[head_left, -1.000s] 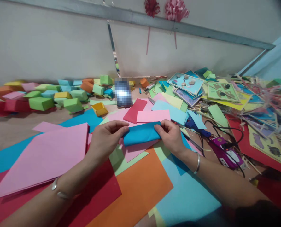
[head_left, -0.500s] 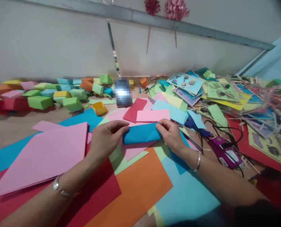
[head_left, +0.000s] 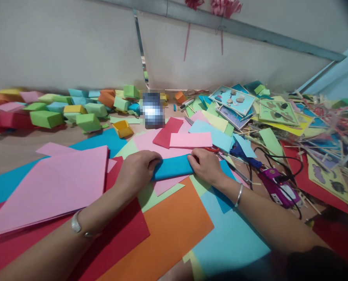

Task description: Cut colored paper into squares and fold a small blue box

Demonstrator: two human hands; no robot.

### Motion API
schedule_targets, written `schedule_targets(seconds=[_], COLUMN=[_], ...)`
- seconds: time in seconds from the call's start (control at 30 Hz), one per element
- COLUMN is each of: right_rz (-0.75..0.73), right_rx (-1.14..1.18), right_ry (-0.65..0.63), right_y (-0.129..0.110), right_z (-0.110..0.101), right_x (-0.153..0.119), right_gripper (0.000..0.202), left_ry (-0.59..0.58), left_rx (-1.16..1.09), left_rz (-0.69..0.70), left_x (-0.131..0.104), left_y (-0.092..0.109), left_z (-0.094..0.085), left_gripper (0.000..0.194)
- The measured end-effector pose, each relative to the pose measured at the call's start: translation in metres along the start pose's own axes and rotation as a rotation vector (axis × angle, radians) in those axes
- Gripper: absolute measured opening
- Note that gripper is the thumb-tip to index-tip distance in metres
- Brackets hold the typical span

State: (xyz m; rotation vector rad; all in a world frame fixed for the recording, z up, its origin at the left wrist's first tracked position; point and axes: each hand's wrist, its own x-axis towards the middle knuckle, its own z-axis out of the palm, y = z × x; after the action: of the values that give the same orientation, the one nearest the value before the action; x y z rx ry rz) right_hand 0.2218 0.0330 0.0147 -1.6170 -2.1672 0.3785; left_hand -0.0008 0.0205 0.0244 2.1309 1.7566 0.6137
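Observation:
A folded blue strip of paper is stretched between my two hands, over the sheets in the middle. My left hand pinches its left end, fingers curled and thumb on the paper. At the right end my right hand is closed on it the same way. Just beyond the strip lie a folded pink paper and a red paper piece. An orange sheet spreads out on the near side, beside a light blue sheet.
To the left lies a stack of pink sheets. Folded paper boxes line the wall behind. Scissors and a purple device with a black cord lie at right, near framed pictures and thin sticks.
The blue paper now looks flatter and narrower, with a straighter upper edge. My fingers have curled in closer at both ends. The view has shifted slightly.

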Motion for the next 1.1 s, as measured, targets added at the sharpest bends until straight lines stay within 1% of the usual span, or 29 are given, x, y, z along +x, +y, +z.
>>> schedule_targets(seconds=[0.1, 0.2, 0.33, 0.43, 0.47, 0.57, 0.63, 0.67, 0.73, 0.8, 0.97, 1.1], right_rz=[0.004, -0.002, 0.009, 0.043, 0.054, 0.059, 0.047, 0.039, 0.015, -0.003, -0.005, -0.010], right_rx=[-0.093, -0.167, -0.186, -0.179, -0.177, -0.189, -0.214, -0.230, -0.266, -0.299, -0.325, -0.326], right_ry=[-0.019, -0.029, -0.044, -0.034, -0.029, -0.013, -0.020, -0.033, -0.068, -0.091, -0.108, -0.112], right_y=[-0.002, -0.003, -0.002, -0.003, -0.003, -0.006, -0.008, -0.009, -0.011, -0.012, -0.013, -0.013], right_z=[0.001, 0.003, 0.006, 0.008, 0.008, 0.008, 0.007, 0.006, 0.005, 0.003, 0.003, 0.002], right_x=[-0.001, -0.003, -0.004, -0.005, -0.005, -0.006, -0.007, -0.007, -0.006, -0.006, -0.005, -0.005], right_gripper=[0.024, 0.019, 0.015, 0.007, 0.007, 0.019, 0.017, 0.014, 0.009, 0.011, 0.012, 0.012], left_ry=[-0.028, -0.066, -0.103, -0.135, -0.150, -0.181, -0.217, -0.253, -0.323, -0.342, -0.254, -0.222], left_rx=[0.066, 0.146, 0.192, 0.228, 0.234, 0.263, 0.308, 0.320, 0.302, 0.267, 0.275, 0.279], left_rz=[0.028, 0.096, 0.165, 0.225, 0.246, 0.347, 0.409, 0.412, 0.346, 0.254, 0.093, 0.040], left_x=[-0.002, -0.004, -0.004, 0.001, 0.003, 0.008, 0.011, 0.012, 0.014, 0.015, 0.015, 0.011], left_y=[0.003, 0.004, 0.002, -0.001, -0.001, 0.001, 0.004, 0.005, 0.009, 0.014, 0.027, 0.035], left_z=[0.001, 0.002, 0.002, 0.002, 0.002, 0.000, -0.001, -0.002, -0.001, 0.002, 0.013, 0.015], left_gripper=[0.034, 0.034, 0.035, 0.041, 0.042, 0.042, 0.040, 0.038, 0.035, 0.029, 0.024, 0.018])
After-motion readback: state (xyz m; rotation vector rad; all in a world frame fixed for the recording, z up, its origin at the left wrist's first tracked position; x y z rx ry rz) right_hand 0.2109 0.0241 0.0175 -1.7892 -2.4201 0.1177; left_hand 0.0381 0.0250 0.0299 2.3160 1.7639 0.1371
